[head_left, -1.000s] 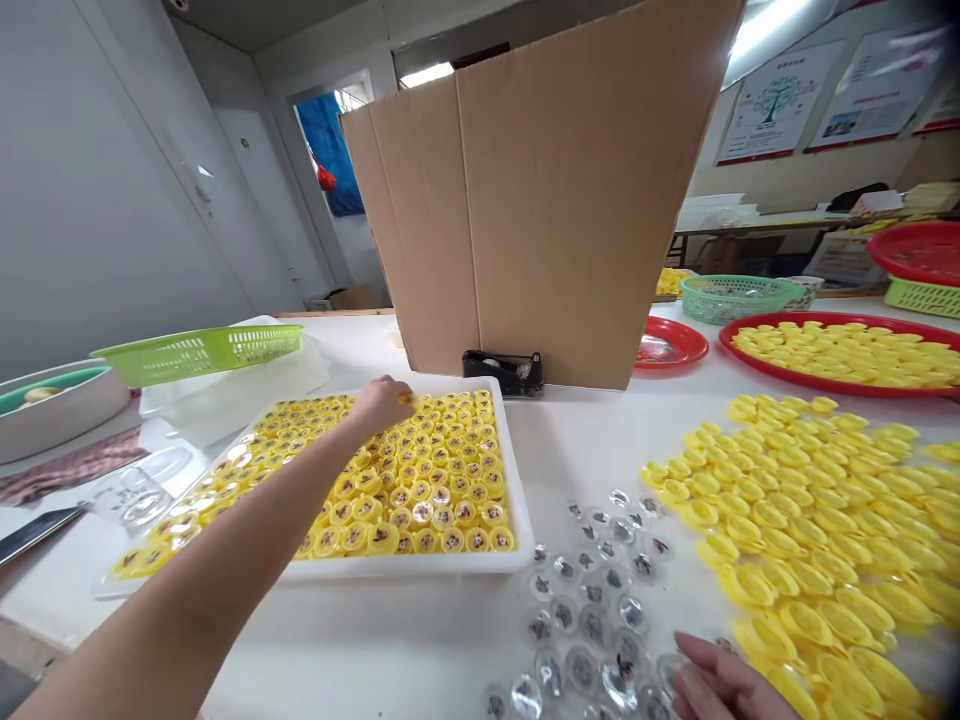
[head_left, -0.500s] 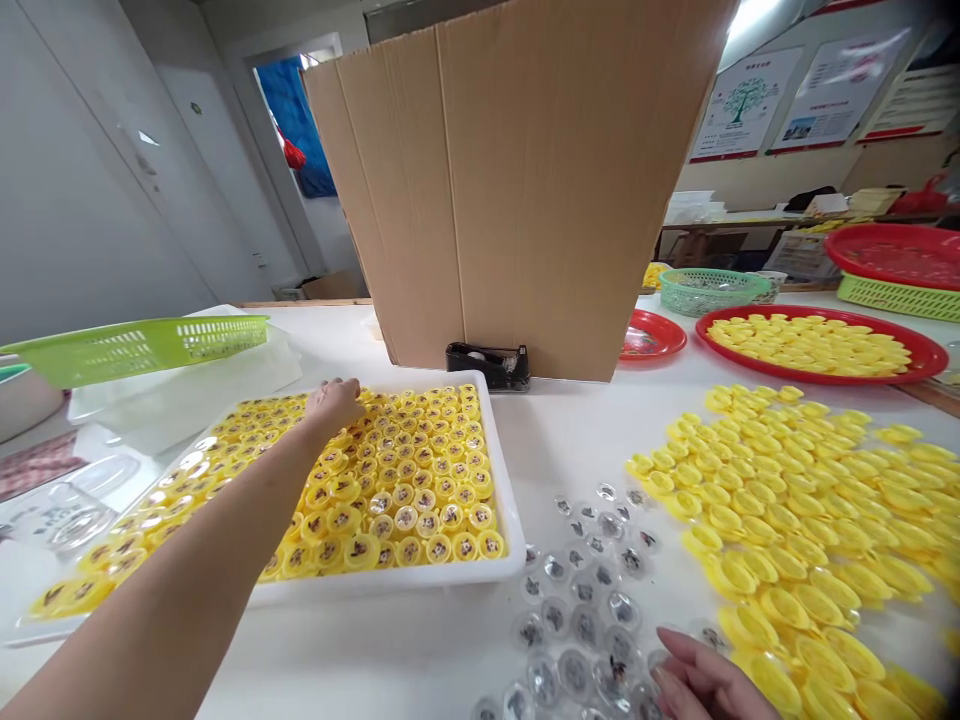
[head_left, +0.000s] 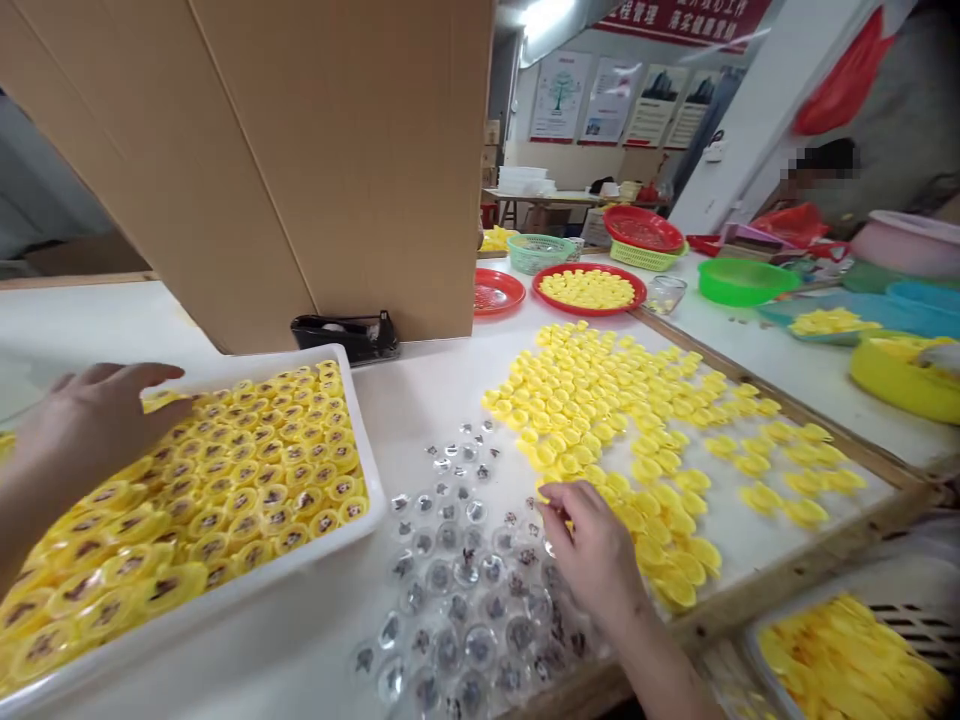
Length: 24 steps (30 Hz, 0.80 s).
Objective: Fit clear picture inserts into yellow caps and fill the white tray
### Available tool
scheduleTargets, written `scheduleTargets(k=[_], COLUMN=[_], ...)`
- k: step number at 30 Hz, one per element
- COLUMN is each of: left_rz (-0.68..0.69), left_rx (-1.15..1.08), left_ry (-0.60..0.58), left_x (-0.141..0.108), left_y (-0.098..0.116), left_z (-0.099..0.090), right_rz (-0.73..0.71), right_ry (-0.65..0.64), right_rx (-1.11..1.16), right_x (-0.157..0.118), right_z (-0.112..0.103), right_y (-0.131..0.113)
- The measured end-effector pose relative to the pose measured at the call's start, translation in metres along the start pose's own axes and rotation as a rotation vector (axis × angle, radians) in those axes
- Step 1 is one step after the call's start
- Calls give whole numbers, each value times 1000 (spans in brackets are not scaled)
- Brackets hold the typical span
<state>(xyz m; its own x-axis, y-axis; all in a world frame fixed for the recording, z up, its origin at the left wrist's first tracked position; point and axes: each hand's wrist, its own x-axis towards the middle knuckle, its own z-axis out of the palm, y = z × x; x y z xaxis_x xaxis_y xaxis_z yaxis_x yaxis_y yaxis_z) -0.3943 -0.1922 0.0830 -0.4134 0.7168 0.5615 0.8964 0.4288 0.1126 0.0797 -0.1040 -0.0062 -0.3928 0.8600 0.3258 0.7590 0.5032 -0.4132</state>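
My left hand (head_left: 97,415) lies spread over the left part of a white plastic tray (head_left: 366,450), its fingers touching the rows of round yellow caps (head_left: 255,490) with dark printed centres. It holds nothing I can see. My right hand (head_left: 592,545) sits between a spread of clear plastic domes (head_left: 457,600) and a pile of loose yellow oval pieces (head_left: 622,400). Its fingers curl down at the edge of the pile. They hide whatever lies under them.
An upright cardboard sheet (head_left: 247,160) and a black tape dispenser (head_left: 345,338) stand behind the tray. Farther back are a red tray of yellow pieces (head_left: 589,290) and green baskets. A person (head_left: 825,180) sits at the right, beyond a wooden table edge (head_left: 847,455).
The view has swung to the right, showing another table and a person. My left hand now lies farther left on the tray. My right hand has moved up to the yellow pile's edge.
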Motion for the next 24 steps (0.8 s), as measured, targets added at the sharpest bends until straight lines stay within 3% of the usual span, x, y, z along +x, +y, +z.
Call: scheduleTargets(k=[2, 4, 6, 9, 13, 17, 20, 22, 24], left_rz=[94, 251, 312, 114, -364, -808, -932, -980, -1019], left_rx=[-25, -265, -519, -764, -1139, -1682, -1925, -2040, -2113], left_ry=[-9, -80, -169, -472, -762, -1042, -1214, -1184, -1139], left_x=[-35, -77, -116, -153, -170, -178, -182, -183, -181], left_y=[53, 111, 162, 207, 224, 230, 228, 223, 218], left_z=[-20, -38, -43, -28, 3, 22, 28, 29, 30], right_rz=[29, 47, 55, 69, 30, -208, -384, -389, -292], right_ry=[-88, -152, -190, -242, -267, -322, -420, -478, -453], right_rx=[-267, -360, -373, -371, -309, 53, 319, 394, 322], right_x=[16, 31, 43, 53, 46, 22, 11, 16, 31], right_z=[-8, -9, -5, -2, -14, -25, -21, -12, 1], right_y=[11, 20, 25, 25, 5, -41, -67, -70, -63])
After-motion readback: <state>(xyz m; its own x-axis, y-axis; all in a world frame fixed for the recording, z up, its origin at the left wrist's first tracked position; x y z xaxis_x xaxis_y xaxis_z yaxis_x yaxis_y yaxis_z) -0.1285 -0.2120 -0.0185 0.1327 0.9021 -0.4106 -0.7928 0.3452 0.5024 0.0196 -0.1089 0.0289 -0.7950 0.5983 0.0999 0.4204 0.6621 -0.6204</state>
